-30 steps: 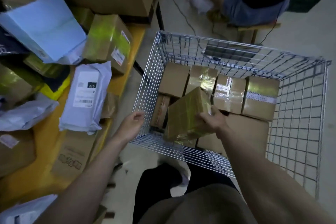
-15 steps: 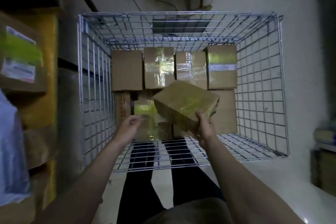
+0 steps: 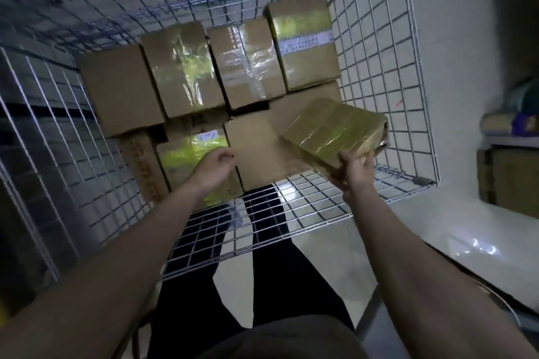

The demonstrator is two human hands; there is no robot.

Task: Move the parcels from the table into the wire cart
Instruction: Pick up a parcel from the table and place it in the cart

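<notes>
A: where's the parcel rn?
B: right hand (image 3: 354, 170) grips the taped parcel (image 3: 335, 132), tilted, over the wire cart (image 3: 388, 73) near its right wall. left hand (image 3: 214, 165) loosely curled, holding nothing, above the boxes (image 3: 186, 67).

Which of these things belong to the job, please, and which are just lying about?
Job: taped parcel gripped by right hand; wire cart; boxes already inside; left hand reaching over the yellow-taped box.
Lying about: carton on the floor; bundle on the shelf.
</notes>
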